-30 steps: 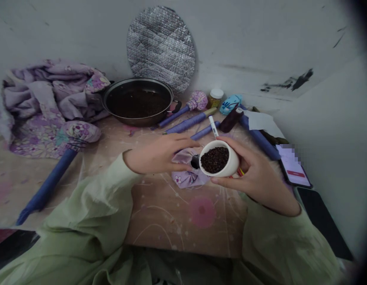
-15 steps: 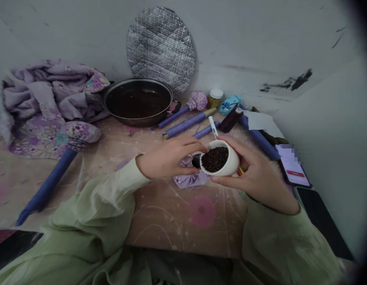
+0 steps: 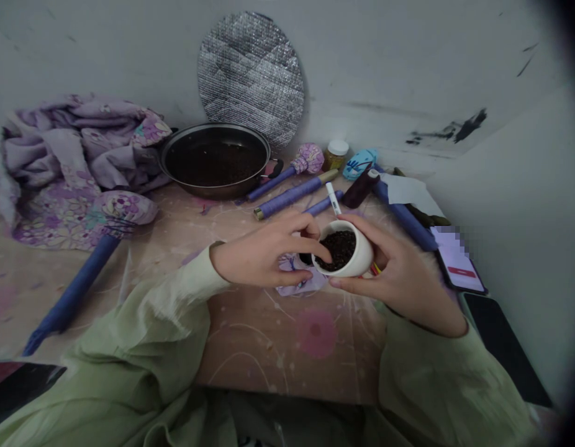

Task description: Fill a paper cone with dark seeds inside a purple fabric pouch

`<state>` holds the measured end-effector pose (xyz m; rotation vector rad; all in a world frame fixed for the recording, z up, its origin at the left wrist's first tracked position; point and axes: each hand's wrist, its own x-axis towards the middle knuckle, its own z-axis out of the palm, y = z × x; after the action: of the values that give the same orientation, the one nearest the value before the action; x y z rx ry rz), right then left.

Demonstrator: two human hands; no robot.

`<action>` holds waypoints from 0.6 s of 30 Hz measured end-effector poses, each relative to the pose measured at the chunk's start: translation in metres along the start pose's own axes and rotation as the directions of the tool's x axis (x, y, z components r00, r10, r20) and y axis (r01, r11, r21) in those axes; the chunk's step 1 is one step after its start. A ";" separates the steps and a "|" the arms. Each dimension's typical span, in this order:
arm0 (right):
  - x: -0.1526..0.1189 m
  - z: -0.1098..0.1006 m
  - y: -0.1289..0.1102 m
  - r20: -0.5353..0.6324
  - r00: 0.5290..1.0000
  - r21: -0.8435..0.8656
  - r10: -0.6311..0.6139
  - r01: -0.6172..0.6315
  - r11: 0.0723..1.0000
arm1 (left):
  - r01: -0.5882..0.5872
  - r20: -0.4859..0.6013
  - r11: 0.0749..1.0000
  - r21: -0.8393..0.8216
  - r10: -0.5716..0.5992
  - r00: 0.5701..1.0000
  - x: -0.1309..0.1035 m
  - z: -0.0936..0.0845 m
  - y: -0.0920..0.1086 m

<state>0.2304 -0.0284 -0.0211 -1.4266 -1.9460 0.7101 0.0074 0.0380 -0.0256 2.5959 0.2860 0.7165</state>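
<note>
My right hand [image 3: 402,273] wraps round a small white cup [image 3: 363,256], tipped toward the left over the table. Dark brown grains [image 3: 343,245] fill much of it. One finger of my left hand [image 3: 264,248] reaches over the rim and touches the grains. The thumb stays apart below, and no object shows in that hand. Beneath the left fingers lies a gathered purple floral cloth [image 3: 303,287] with a dark round part at its middle, partly hidden by the hand and cup.
Behind stands a dark two-handled pan [image 3: 217,158] with a silver quilted disc [image 3: 251,77] against the wall. Purple-wrapped sticks [image 3: 294,195], a lidded jar [image 3: 336,155], a dark thread spool [image 3: 361,190] and a phone [image 3: 459,261] lie around. Left are bunched cloth [image 3: 73,161] and a blue-handled cloth-headed stick [image 3: 77,288].
My left finger has moved from the cup's rim into the grains, and the left thumb sits slightly lower. My right hand and the cup have barely shifted.
</note>
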 end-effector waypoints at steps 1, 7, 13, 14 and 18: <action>0.000 0.000 0.000 -0.004 1.000 0.000 -0.004 0.004 1.000 | 0.009 0.010 1.000 -0.006 -0.008 1.000 0.000 0.000 0.001; 0.001 0.001 -0.001 0.006 1.000 0.022 -0.011 0.011 1.000 | 0.035 0.069 0.999 0.021 -0.036 0.997 0.001 0.000 0.002; 0.000 0.001 -0.001 0.023 1.000 0.041 0.002 -0.003 0.999 | 0.063 0.055 0.996 0.058 -0.066 0.996 0.001 -0.002 -0.002; 0.000 0.001 -0.001 0.020 1.000 0.044 0.001 -0.001 0.999 | 0.067 0.055 0.996 0.059 -0.070 0.996 0.001 -0.002 -0.002; 0.000 0.000 -0.002 0.015 1.000 0.041 0.001 -0.001 0.999 | 0.078 0.041 0.996 0.051 -0.080 0.996 0.001 -0.003 -0.004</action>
<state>0.2288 -0.0288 -0.0201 -1.4013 -1.9313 0.7589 0.0061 0.0423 -0.0249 2.6271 0.3952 0.6325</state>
